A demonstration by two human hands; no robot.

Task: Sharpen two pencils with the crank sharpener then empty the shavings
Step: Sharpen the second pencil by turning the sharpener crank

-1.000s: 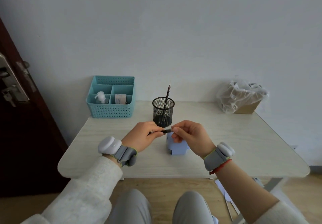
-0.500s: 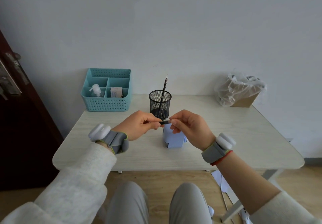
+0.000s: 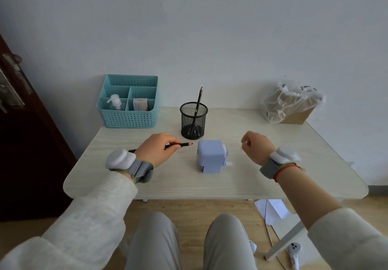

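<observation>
A seated person's left hand (image 3: 156, 149) grips a dark pencil (image 3: 181, 144), tip pointing toward 3 o'clock at the pale blue crank sharpener (image 3: 211, 156) standing mid-table (image 3: 273, 177). The right hand (image 3: 255, 147), at the sharpener's 3 o'clock, hovers loosely curled and holds nothing. A second pencil (image 3: 198, 101) stands in the black mesh cup (image 3: 193, 120) at the sharpener's 12 o'clock.

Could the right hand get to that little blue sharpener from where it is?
Probably yes. The right hand hovers just right of the blue sharpener with only bare table between them. The sharpener's right side faces it, and the left hand, holding a pencil, stays on the other side.
</observation>
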